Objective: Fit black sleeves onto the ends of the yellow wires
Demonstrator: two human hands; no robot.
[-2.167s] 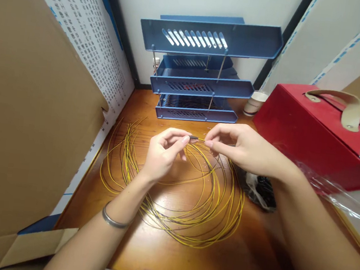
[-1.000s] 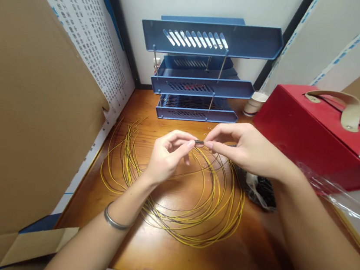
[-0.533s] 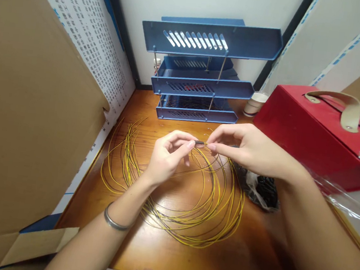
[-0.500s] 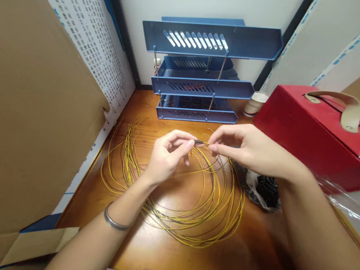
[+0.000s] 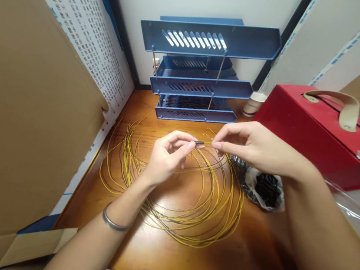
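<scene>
A thin black sleeve (image 5: 200, 143) lies level above the far part of the wire coil (image 5: 199, 246), a yellow wire (image 5: 208, 143) showing from its right end. The left hand (image 5: 168, 154) has its grip closed on the sleeve between thumb and fingers; the right hand (image 5: 246, 144) has its grip pinched on the yellow wire, just beside the sleeve. The coil, yellow and dark strands, spreads on the wooden surface (image 5: 151, 265) beneath. At the coil's right edge sits a clear plastic bag (image 5: 249, 178) of black pieces (image 5: 268, 189); farther right of the coil, a red handled case (image 5: 317, 143). Beyond the coil stands a blue three-tier letter tray (image 5: 202, 87).
</scene>
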